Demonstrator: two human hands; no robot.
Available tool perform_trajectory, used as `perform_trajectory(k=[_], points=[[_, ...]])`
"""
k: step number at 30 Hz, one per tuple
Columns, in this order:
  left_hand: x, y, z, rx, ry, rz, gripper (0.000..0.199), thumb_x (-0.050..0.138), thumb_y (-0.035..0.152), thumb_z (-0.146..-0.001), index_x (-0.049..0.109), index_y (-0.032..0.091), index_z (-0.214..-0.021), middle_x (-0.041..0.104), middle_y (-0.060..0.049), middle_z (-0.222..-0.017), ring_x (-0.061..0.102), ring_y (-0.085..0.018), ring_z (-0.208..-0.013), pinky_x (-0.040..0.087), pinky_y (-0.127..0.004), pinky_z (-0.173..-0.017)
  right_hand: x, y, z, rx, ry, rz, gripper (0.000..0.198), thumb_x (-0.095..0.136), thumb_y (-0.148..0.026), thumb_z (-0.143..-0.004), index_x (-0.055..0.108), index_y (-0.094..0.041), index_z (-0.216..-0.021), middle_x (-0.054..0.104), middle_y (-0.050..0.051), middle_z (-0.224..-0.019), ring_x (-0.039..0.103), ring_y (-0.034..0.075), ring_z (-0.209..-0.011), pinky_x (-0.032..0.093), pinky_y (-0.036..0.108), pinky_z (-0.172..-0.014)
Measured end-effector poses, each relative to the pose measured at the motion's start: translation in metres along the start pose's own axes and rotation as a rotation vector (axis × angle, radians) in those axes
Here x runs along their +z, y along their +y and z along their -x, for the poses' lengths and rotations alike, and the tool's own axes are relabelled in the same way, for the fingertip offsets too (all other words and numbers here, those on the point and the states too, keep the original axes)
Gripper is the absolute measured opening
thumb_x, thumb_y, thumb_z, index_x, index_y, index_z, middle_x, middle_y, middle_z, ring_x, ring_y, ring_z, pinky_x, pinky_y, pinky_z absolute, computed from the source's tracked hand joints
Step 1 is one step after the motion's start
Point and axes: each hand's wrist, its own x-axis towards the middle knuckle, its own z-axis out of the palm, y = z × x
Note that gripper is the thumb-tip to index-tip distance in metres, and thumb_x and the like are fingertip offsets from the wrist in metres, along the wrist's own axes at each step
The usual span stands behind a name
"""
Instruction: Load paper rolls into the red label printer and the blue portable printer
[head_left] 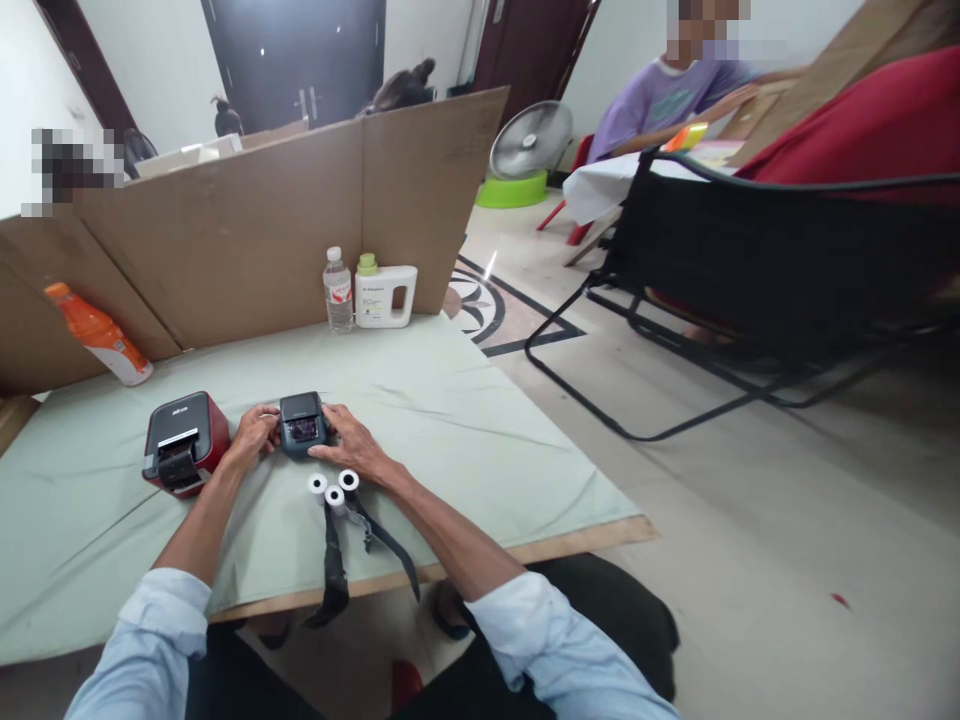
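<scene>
A small dark blue portable printer (pixel 303 425) with a dark window on its top sits on the cloth-covered table between my hands. My left hand (pixel 256 436) grips its left side with bent fingers. My right hand (pixel 351 443) holds it from the right, the thumb along the near edge and fingers at the far side. Close to my left forearm stands a larger red and black printer (pixel 186 442). Nearer to me, several small white paper rolls (pixel 334 495) are grouped together, with a black strap (pixel 334 570) running from them over the table's front edge.
Along the back, a cardboard partition (pixel 262 230) stands behind an orange bottle (pixel 101 335), a clear water bottle (pixel 338 292) and a white jug (pixel 385 295). To the right are a black folding chair (pixel 720 240), a fan (pixel 531 140) and a seated person in purple (pixel 652 100).
</scene>
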Motion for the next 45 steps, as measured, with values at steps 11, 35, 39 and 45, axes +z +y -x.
perform_trajectory(k=[11, 35, 39, 45], points=[[-0.02, 0.003, 0.0, 0.435, -0.197, -0.152, 0.065, 0.077, 0.039, -0.074, 0.065, 0.019, -0.135, 0.066, -0.014, -0.133, 0.068, -0.023, -0.097, 0.057, -0.031, -0.076, -0.002, -0.001, 0.0, 0.0, 0.003, -0.005, 0.082, 0.081, -0.04, -0.082, 0.045, -0.024, -0.154, 0.052, 0.014, -0.141, 0.058, 0.029, -0.118, 0.052, 0.047, -0.103], [-0.007, 0.02, 0.002, 0.591, -0.028, -0.313, 0.036, 0.064, 0.021, -0.071, 0.072, 0.02, -0.106, 0.068, -0.009, -0.12, 0.069, -0.023, -0.105, 0.059, -0.031, -0.076, -0.005, -0.009, -0.004, 0.003, 0.023, -0.021, 0.067, 0.082, -0.038, -0.082, 0.056, -0.022, -0.142, 0.058, 0.011, -0.13, 0.06, 0.027, -0.114, 0.052, 0.044, -0.101], [-0.016, 0.014, 0.009, 0.667, -0.219, -0.407, 0.043, 0.062, 0.018, -0.074, 0.075, 0.024, -0.115, 0.06, -0.011, -0.14, 0.061, -0.027, -0.126, 0.059, -0.031, -0.079, -0.004, -0.008, -0.004, 0.008, 0.035, -0.027, 0.072, 0.082, -0.039, -0.081, 0.053, -0.023, -0.144, 0.057, 0.012, -0.132, 0.06, 0.027, -0.112, 0.052, 0.044, -0.1], [-0.015, 0.018, 0.0, 0.675, -0.214, -0.505, 0.036, 0.064, 0.023, -0.081, 0.078, 0.023, -0.114, 0.06, -0.013, -0.139, 0.061, -0.028, -0.126, 0.06, -0.034, -0.083, -0.006, -0.01, -0.004, 0.013, 0.019, -0.03, 0.071, 0.081, -0.038, -0.082, 0.052, -0.022, -0.144, 0.057, 0.012, -0.131, 0.06, 0.027, -0.11, 0.052, 0.045, -0.1]])
